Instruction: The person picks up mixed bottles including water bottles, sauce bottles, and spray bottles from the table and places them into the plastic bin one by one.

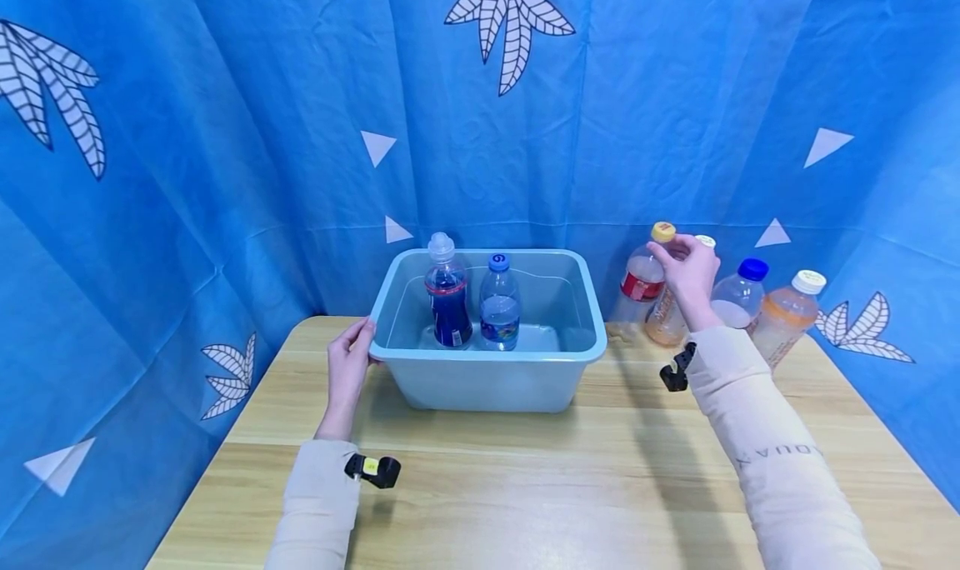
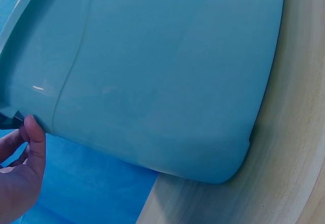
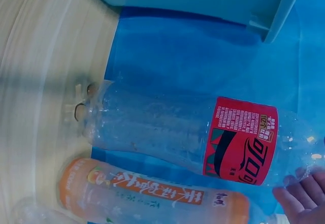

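Note:
My left hand (image 1: pixel 348 360) grips the rim of a light blue plastic bin (image 1: pixel 480 378) at its left end, thumb against the outside in the left wrist view. Inside the bin stand a bottle of dark blue liquid (image 1: pixel 451 307) and a clear bottle with a blue cap (image 1: pixel 499 316). To the right of the bin, my right hand (image 1: pixel 692 272) holds a clear plastic bottle with a red label (image 3: pixel 241 141) and yellow cap by its upper part. Whether its base touches the table I cannot tell.
Close by the right hand stand an orange-labelled bottle (image 3: pixel 152 191), a bottle with a dark blue cap (image 1: pixel 738 293) and an orange-topped bottle with a white cap (image 1: pixel 792 310). A blue curtain (image 1: pixel 495 178) hangs right behind the wooden table (image 1: pixel 480 487).

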{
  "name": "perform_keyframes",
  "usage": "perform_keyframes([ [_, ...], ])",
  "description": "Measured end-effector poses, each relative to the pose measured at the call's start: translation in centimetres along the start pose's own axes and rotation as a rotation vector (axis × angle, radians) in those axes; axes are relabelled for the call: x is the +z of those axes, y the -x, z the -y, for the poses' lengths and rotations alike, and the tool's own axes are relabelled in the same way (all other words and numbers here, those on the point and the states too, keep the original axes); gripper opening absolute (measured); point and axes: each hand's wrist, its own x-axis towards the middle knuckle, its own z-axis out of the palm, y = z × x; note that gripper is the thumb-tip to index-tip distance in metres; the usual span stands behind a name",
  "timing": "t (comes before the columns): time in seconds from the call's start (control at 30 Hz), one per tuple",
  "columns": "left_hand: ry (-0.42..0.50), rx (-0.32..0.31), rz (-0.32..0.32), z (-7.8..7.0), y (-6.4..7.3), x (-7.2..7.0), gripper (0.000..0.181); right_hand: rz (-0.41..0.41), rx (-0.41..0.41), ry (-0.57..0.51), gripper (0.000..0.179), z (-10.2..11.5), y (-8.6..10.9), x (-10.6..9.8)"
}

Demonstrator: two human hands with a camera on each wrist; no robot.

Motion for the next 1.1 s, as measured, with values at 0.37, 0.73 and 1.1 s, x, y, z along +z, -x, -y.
perform_keyframes([
  [0.37, 0.001, -0.016, -0.009, -0.5, 0.3, 0.0, 0.040, -0.008, -0.051, -0.066, 0.045, 1.4, 0.8, -1.0],
  [0.73, 0.018, 0.007, -0.008, -0.5, 0.2, 0.0, 0.039, -0.022, -0.105, -0.099, 0.048, 3.6, 1.2, -2.6],
  [1.1, 0.005, -0.007, -0.005, -0.7, 0.2, 0.0, 0.039, 0.015, -0.136, -0.095, 0.049, 6.2, 1.5, -4.5],
])
